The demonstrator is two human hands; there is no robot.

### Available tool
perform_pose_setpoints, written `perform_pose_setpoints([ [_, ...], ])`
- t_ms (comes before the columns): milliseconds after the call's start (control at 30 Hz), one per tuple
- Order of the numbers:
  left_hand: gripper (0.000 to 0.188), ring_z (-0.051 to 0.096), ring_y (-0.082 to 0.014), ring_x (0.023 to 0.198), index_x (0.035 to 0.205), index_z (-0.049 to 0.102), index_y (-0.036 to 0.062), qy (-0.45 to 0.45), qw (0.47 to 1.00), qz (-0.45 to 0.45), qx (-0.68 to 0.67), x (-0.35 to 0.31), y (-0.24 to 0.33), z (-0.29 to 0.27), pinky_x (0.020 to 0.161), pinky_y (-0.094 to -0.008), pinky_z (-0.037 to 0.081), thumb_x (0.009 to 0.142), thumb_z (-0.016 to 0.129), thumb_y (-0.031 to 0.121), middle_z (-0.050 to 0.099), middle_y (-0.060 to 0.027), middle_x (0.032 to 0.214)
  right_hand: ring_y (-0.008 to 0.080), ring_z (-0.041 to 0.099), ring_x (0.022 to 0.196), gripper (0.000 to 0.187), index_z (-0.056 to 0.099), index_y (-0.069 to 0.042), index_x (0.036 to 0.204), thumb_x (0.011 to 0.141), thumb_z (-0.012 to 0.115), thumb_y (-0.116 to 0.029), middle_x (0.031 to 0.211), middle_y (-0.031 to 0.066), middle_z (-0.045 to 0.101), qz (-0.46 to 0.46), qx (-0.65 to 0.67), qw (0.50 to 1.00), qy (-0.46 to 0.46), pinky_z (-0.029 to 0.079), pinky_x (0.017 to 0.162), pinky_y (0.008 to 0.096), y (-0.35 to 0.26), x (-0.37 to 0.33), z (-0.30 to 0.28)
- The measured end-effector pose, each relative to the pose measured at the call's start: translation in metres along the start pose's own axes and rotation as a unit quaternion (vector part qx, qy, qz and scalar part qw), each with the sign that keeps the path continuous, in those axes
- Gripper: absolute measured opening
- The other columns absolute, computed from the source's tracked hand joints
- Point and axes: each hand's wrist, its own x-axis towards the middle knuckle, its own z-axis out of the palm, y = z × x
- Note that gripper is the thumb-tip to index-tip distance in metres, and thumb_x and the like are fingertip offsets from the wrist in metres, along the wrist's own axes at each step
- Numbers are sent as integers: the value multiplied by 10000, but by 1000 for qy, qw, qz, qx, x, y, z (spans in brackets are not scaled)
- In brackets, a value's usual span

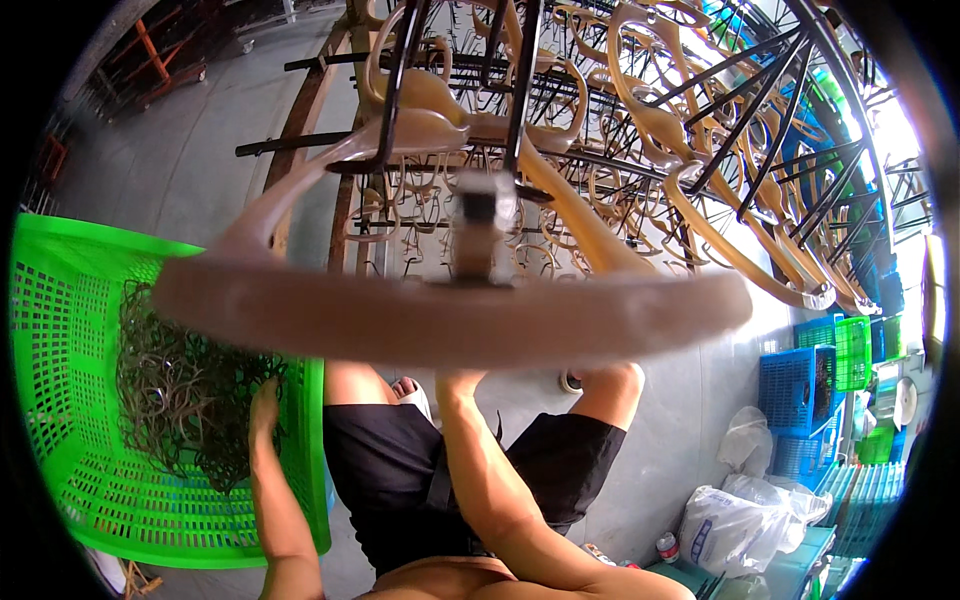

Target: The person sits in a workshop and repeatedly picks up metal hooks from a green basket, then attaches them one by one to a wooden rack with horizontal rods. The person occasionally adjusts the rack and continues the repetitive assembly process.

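Observation:
A pale beige, glossy curved frame (pixel 450 318) hangs close in front of me and crosses the middle of the view, partly blurred. Behind its lower edge, my right hand (pixel 460 382) is nearly all hidden; only the wrist and a bit of the hand show. To my left, a green plastic basket (pixel 95 235) holds a tangled heap of thin, dark, curved pieces (pixel 185 400). My left hand (pixel 265 405) reaches into the basket at the heap's right side, fingers pressed together against the pieces. What lies between them is too small to make out.
A rack with dark metal bars (pixel 300 145) carries many hanging beige frames (pixel 650 120) ahead and to the right. Blue crates (pixel 795 390) stand at the right. White plastic bags (pixel 735 525) and a bottle (pixel 667 546) are at the lower right.

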Motion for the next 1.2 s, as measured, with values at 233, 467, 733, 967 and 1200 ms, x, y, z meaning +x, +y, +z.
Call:
perform_pose_setpoints([
  [233, 637, 538, -278, 999, 1383, 282, 36, 7, 996, -55, -71, -28, 49, 0, 770, -366, 434, 852, 541, 275, 479, -193, 1257, 115, 473, 418, 200, 541, 8, 1077, 943, 465, -120, 509, 42, 461, -91, -111, 988, -65, 390, 400, 274, -2, -2, -4],
  [467, 625, 564, -255, 864, 1273, 418, 46, -49, 995, -37, -74, 5, 16, -11, 702, -330, 441, 704, 649, 163, 559, -144, 1092, 75, 453, 421, 176, 562, -32, 1020, 953, 446, -146, 503, 13, 479, 19, -114, 990, -76, 407, 389, 256, -9, 9, -10],
  [733, 397, 599, -287, 837, 1173, 483, 31, 246, 959, 143, 11, -31, 51, -19, 766, -353, 455, 798, 593, 102, 618, -131, 950, 73, 528, 571, 278, 452, 3, 1199, 959, 434, -137, 634, -13, 468, 80, 4, 987, -140, 449, 514, 209, -9, 16, -38],
  [967, 396, 454, -70, 620, 1201, 483, 56, 77, 867, 178, -460, -115, 138, -49, 535, -205, 359, 824, 590, 111, 492, 9, 723, 384, 362, 1073, 561, 388, 16, 1275, 791, 641, -109, 1134, 243, 388, -134, -152, 911, -359, 317, 934, 445, -68, -63, -27],
  [1200, 398, 426, -112, 594, 1257, 443, 83, -182, 706, 151, -667, -134, 160, -25, 585, -267, 360, 872, 527, 139, 425, 9, 683, 209, 589, 833, 328, 496, 2, 1169, 901, 560, -175, 860, 106, 593, 105, 150, 693, -698, 458, 750, 326, -61, -63, -15],
])
